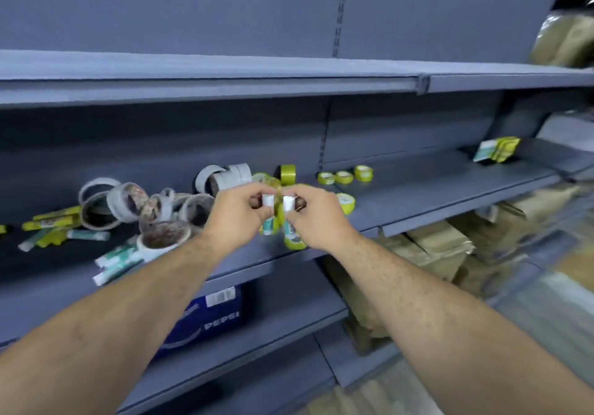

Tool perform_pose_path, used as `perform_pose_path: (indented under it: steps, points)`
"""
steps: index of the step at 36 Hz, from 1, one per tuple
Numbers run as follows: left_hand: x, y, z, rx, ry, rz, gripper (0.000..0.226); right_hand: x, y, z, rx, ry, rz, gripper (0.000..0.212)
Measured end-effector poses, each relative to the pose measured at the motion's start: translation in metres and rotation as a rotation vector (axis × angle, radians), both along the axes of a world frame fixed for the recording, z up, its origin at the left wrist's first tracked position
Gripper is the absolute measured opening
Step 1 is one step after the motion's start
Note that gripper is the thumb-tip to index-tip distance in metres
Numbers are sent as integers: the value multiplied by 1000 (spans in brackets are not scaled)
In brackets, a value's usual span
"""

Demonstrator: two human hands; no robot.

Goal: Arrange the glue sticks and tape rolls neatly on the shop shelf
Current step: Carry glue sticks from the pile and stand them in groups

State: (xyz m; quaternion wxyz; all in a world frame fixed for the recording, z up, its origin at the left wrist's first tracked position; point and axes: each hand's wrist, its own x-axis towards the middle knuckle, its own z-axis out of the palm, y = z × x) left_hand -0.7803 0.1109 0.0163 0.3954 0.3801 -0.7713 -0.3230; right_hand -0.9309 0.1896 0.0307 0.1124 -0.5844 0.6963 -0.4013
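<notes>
Head view: left hand (238, 218) and right hand (316, 222) each pinch glue sticks (269, 223) amid yellow tape rolls (346, 202).

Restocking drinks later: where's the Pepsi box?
Head view, lower centre-left: the Pepsi box sits on the shelf just below the tape rolls.

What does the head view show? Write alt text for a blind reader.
The left hand and right hand each hold a glue stick above a grey shelf. Jumbled white tape rolls and loose glue sticks lie left; yellow tape rolls sit right.
</notes>
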Motion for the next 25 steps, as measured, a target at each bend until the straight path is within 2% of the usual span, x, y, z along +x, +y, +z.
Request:
perform_pose_path:
  steps: [4,12,25]
  points:
    - [-85,28,-3,-11,5,-87,35,-77,45,-2,27,-10,-96,26]
    - [-237,80,-4,5,-25,-238,35,-212,114,-9,34,-17,-310,30]
    - [-476,103,-8,13,-3,-506,33,-408,164,-15,54,-67,-583,32]
